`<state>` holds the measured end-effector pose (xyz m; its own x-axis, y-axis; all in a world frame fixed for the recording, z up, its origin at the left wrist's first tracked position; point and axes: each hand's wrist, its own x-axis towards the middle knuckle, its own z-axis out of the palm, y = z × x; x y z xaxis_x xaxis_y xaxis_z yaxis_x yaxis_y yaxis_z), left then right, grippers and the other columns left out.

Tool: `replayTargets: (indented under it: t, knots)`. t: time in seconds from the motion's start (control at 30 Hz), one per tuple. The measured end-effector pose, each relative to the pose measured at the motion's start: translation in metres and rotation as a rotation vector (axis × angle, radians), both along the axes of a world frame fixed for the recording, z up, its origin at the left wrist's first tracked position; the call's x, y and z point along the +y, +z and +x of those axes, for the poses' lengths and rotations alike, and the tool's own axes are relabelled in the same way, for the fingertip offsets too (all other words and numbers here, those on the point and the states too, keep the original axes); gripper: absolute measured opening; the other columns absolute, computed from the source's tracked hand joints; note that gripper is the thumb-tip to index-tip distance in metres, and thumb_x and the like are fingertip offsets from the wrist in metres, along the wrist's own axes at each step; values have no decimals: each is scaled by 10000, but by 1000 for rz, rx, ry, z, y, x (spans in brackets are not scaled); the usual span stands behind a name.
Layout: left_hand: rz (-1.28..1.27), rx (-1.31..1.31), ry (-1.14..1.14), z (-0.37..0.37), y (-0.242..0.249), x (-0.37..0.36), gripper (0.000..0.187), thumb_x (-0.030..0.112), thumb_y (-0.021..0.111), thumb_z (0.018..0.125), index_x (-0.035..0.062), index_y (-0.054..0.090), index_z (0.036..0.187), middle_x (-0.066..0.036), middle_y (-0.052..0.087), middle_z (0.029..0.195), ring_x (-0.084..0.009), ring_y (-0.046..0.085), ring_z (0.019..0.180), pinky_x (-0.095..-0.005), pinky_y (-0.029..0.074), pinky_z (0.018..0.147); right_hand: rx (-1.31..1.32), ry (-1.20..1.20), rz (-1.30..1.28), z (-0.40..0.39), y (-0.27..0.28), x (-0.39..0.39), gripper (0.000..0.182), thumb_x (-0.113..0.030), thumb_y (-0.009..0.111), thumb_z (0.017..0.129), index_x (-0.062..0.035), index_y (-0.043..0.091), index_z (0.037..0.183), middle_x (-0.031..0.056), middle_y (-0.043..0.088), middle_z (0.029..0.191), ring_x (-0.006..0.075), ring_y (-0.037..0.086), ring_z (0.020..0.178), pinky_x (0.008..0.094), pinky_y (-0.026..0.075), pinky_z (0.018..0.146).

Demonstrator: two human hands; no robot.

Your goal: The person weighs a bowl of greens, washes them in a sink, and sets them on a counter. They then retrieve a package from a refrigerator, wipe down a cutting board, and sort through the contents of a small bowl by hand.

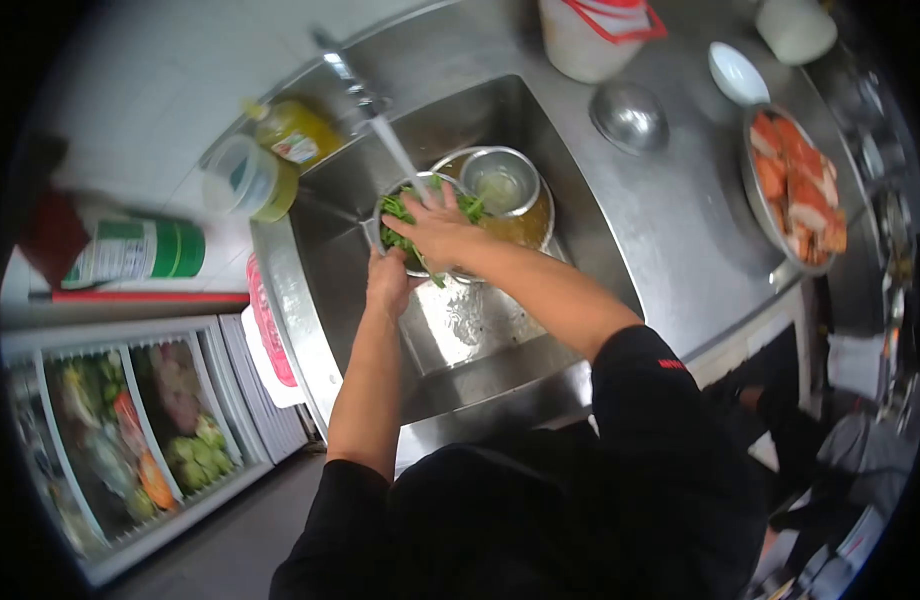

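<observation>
Leafy greens [392, 240] fill a round metal bowl [378, 232] in the steel sink [460, 372]. Water runs from the faucet [350, 85] onto them. My right hand [438, 236] lies palm down on the greens, fingers spread. At the bowl's near side, my left hand [388, 280] grips the rim; part of its grasp is hidden. Just right of the greens, a larger metal bowl [550, 215] holds brownish liquid, with a small metal bowl [500, 180] in it.
A yellow bottle [295, 132] and a plastic tub [248, 180] stand at the sink's left corner. On the right counter are a white bucket [580, 45], a metal bowl [630, 117], a white dish [737, 74] and a tray of orange-pink pieces [795, 185]. A vegetable fridge [130, 450] is lower left.
</observation>
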<state>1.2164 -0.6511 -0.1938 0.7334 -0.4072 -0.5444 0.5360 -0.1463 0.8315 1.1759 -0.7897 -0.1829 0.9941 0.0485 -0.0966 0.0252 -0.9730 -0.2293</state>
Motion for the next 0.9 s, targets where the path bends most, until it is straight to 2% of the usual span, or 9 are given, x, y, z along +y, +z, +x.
replayTargets:
  t: [0.03, 0.13, 0.33, 0.37, 0.47, 0.57, 0.7, 0.87, 0.9]
  knots:
    - [-15, 18, 12, 0, -1, 3, 498, 51, 372, 930, 99, 289, 1419, -187, 547, 1251, -329, 658, 1004, -467, 616, 742, 87, 20, 182, -3, 25, -4, 856, -208, 751, 680, -301, 433, 1470, 141, 224, 1598, 398, 171, 1476, 623, 4, 1168]
    - [-63, 104, 81, -3, 2, 10, 490, 66, 378, 933, 100, 293, 1415, -190, 536, 1264, -335, 636, 1050, -509, 595, 801, 80, 123, 236, -12, 52, -18, 697, -173, 732, 705, -267, 554, 1372, 162, 268, 1578, 368, 248, 1457, 626, 34, 1166]
    - [-100, 141, 114, -18, 22, 7, 463, 86, 370, 934, 61, 301, 1392, -211, 570, 1205, -317, 693, 842, -377, 602, 539, -311, -135, 30, -6, 41, -33, 233, -46, 580, 818, -96, 634, 1039, 145, 555, 1266, 341, 467, 1282, 532, 250, 1124]
    - [-82, 138, 97, -20, 20, 5, 462, 85, 371, 934, 53, 300, 1390, -217, 580, 1190, -320, 696, 821, -375, 602, 539, -368, -139, -83, -2, 41, -28, 191, -19, 567, 820, -69, 610, 999, 123, 582, 1097, 335, 569, 1120, 490, 382, 1033]
    - [-93, 151, 95, -27, 18, 3, 459, 91, 380, 937, 27, 299, 1384, -228, 601, 1157, -343, 698, 776, -379, 614, 560, -198, -145, 40, 14, 60, -22, 222, -20, 568, 824, -59, 641, 1030, 135, 617, 1161, 348, 621, 1046, 453, 468, 964]
    - [-64, 211, 176, -31, 5, 9, 481, 96, 401, 932, 35, 294, 1397, -238, 547, 1241, -357, 687, 864, -400, 630, 611, -334, 59, 587, 28, 46, -59, 240, -50, 570, 843, -51, 674, 1060, 128, 639, 1232, 328, 660, 1002, 394, 523, 894]
    - [-152, 139, 186, -28, 4, 32, 474, 92, 403, 910, 28, 342, 1376, -200, 531, 1260, -336, 658, 959, -426, 625, 620, -345, -479, 777, 23, 15, -120, 257, -198, 604, 859, -84, 700, 1068, 162, 699, 1072, 311, 667, 990, 372, 502, 904]
    - [-99, 80, 241, -40, 38, 75, 511, 81, 422, 890, 19, 345, 1391, -211, 520, 1265, -350, 632, 1017, -464, 616, 661, -71, -1272, 1194, -3, -251, -172, 516, -267, 652, 905, -14, 523, 1335, 160, 655, 1086, 275, 615, 1020, 401, 497, 884]
    - [-88, 69, 246, -43, 42, 87, 522, 80, 427, 887, 15, 341, 1398, -217, 513, 1273, -355, 618, 1053, -481, 614, 688, 26, -1411, 1250, -10, -226, -151, 510, -271, 650, 909, 6, 521, 1316, 154, 655, 1046, 264, 628, 954, 396, 514, 821]
